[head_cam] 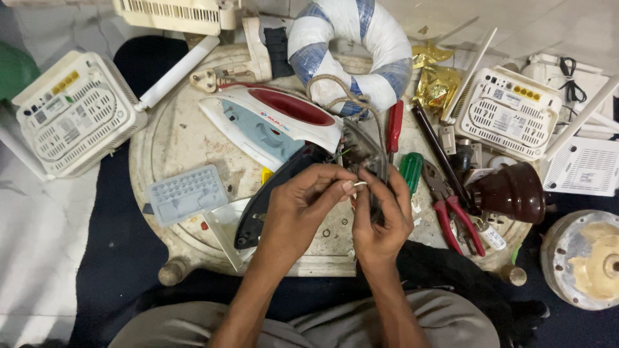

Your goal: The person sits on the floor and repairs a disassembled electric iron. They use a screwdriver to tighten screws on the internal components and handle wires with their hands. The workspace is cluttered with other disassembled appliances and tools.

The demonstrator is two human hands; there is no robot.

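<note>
Iron [271,122] on round table [174,138], pliers [451,212] right, bit holder [187,193] left

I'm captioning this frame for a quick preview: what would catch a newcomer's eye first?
At centre, the left hand and right hand pinch a thin white wire at an opened clothes iron on a round work table. Behind it lies a blue-and-white wrapped ring; red-handled pliers lie to the right.

Even, soft overhead light, faint shadows, mild wide-angle bending at edges, sharp centre, slightly soft corners
</note>
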